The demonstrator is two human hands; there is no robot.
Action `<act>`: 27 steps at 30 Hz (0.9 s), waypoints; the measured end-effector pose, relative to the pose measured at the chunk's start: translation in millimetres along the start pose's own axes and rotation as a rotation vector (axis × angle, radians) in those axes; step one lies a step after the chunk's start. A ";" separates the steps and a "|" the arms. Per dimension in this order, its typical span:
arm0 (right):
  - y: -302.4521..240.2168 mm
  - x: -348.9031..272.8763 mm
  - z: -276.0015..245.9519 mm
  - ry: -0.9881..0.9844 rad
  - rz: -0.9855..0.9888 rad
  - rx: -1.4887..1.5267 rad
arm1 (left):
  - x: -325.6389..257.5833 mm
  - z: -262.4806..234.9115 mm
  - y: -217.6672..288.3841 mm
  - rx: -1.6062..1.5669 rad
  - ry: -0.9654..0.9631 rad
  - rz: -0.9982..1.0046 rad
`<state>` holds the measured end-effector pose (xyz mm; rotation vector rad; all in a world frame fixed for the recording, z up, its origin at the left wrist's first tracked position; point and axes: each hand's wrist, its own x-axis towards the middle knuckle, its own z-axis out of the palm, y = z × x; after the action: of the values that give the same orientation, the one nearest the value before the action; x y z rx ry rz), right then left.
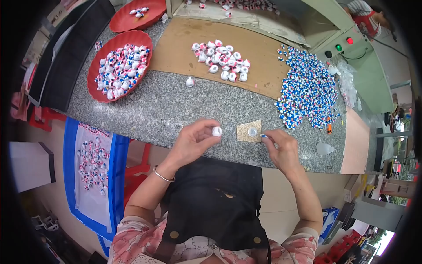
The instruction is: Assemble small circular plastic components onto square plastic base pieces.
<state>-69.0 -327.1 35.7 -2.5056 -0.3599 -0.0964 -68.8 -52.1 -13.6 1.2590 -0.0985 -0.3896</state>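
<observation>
Between the thumb and fingertips of my left hand (195,140) is a small rounded white piece (216,131) with a dark opening or mark on its face. My right hand (285,150) pinches a tiny blue-and-white piece (264,136), mostly covered by the fingertips. Just left of those fingertips, a tan speckled pad (242,133) lies on the grey stone worktop (176,108), with a round whitish disc (252,131) on it. Beyond my hands, several white-and-pink pieces (224,61) are heaped on brown cardboard (173,48). One loose white piece (190,82) sits nearer.
A large heap of blue-and-white pieces (310,88) spreads at the right. Two red bowls, one full (91,83) and one nearly bare (156,13), stand at the left. A blue-rimmed tray (70,176) is lower left. A machine with lit buttons (338,47) stands behind.
</observation>
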 end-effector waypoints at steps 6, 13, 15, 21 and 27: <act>-7.2 24.5 16.3 -0.078 -0.257 -0.217 | 3.5 6.0 7.9 0.037 -0.045 0.089; -7.3 28.9 12.9 -0.161 -0.329 -0.209 | -1.5 12.0 -0.5 0.047 -0.048 0.091; -4.7 28.2 13.8 -0.120 -0.314 -0.206 | -1.8 16.2 -3.8 0.119 -0.044 0.100; -7.0 21.7 11.6 -0.116 -0.268 -0.130 | 4.0 30.5 -11.9 0.335 0.036 0.233; -13.1 -0.9 15.2 -0.068 0.418 0.797 | 10.8 45.3 -21.7 0.361 0.063 0.360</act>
<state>-73.8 -308.3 30.5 -1.7419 0.1024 0.2540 -76.7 -102.2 -21.4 1.5722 -0.3481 -0.0182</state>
